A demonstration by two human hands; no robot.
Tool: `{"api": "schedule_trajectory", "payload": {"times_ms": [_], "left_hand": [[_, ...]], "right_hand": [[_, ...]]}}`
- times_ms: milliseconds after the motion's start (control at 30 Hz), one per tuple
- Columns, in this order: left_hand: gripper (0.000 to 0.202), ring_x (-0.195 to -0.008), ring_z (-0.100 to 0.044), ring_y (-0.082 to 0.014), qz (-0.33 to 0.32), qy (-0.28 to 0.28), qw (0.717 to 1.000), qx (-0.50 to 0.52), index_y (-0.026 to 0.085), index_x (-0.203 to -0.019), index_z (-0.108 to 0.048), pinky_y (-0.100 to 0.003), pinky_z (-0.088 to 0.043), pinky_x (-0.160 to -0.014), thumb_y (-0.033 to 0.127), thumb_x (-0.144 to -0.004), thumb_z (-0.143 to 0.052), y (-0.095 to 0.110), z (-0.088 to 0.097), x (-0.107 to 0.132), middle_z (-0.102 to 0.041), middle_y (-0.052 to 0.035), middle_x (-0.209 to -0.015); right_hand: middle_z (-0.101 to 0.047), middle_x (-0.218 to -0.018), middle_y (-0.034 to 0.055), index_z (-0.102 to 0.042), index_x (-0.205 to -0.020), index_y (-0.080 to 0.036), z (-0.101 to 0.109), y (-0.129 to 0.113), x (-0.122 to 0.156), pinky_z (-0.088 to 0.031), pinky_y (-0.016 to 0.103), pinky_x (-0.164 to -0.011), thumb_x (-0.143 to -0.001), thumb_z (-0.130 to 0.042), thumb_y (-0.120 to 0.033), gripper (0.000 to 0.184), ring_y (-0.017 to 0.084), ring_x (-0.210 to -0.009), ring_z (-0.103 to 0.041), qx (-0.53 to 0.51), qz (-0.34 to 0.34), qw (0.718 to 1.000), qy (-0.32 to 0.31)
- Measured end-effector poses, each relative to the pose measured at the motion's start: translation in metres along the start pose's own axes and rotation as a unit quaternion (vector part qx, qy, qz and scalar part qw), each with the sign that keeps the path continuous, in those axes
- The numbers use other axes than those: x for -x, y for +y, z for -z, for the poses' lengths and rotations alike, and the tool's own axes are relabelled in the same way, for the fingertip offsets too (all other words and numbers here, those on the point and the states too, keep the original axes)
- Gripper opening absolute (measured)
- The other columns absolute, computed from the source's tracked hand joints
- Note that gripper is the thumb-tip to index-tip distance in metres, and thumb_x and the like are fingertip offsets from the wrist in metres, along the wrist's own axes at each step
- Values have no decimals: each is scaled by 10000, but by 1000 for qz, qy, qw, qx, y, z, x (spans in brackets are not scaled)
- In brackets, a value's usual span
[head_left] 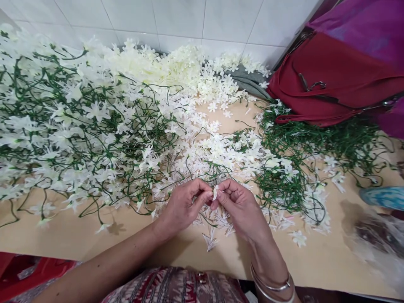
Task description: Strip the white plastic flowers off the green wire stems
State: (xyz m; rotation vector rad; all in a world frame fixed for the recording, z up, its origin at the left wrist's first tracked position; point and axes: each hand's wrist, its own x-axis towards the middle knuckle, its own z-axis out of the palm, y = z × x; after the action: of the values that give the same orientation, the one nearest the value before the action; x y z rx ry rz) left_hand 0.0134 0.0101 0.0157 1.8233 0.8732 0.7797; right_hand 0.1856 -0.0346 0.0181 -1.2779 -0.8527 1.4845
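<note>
Close together over the front middle of the table, my left hand [191, 202] and my right hand [238, 204] pinch a small white artificial flower [215, 192] between their fingertips. Both hands are closed on it, and the fingers hide part of it. Under and behind them lie loose white petals [221, 149] and thin white stamens [210, 240]. Green plastic stems [277, 185] are heaped just right of my right hand. A large pile of white flowers on green stems [94, 126] spreads to the left of my left hand.
White tiles [179, 19] line the wall behind the table [132, 240]. A red bag [341, 80] stands at the back right, with a purple cloth [372, 25] above it. Clear plastic wrapping [378, 244] and a blue patterned object [383, 197] sit at right. A red container [41, 273] is below the left edge.
</note>
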Motion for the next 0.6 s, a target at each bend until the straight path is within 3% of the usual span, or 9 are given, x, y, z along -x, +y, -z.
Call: {"api": "schedule_trajectory", "payload": {"times_ms": [233,400,600], "left_hand": [[137,-640,-605,-107,0,14,1000,-4,184,-901,-602,-232,-448,-630,233,-1021,-559,-2,-2,1,-716,10,-750],[123,-720,-647,-131,-6,15,1000,-13,180,-997,-620,-265,-485,-693,256,-1034,-530,-1,-3,1,-726,-18,-825],[167,-746,-683,-146,42,35,996,67,178,-1044,-617,-280,-517,-715,324,-1042,-535,-4,-3,2,-731,-23,-810]], "right_hand": [[-693,-603,-20,-627,-819,-228,-1,1,-1,-519,301,-736,-845,-801,-446,281,177,-668,-691,-17,9,1000,3],[-718,-661,-22,-655,-936,-242,3,0,2,-503,281,-771,-859,-797,-460,271,150,-689,-671,-87,1,996,-18],[-712,-778,-9,-711,-950,-248,4,-2,4,-506,266,-771,-843,-804,-474,267,129,-722,-655,-125,27,992,15]]}}
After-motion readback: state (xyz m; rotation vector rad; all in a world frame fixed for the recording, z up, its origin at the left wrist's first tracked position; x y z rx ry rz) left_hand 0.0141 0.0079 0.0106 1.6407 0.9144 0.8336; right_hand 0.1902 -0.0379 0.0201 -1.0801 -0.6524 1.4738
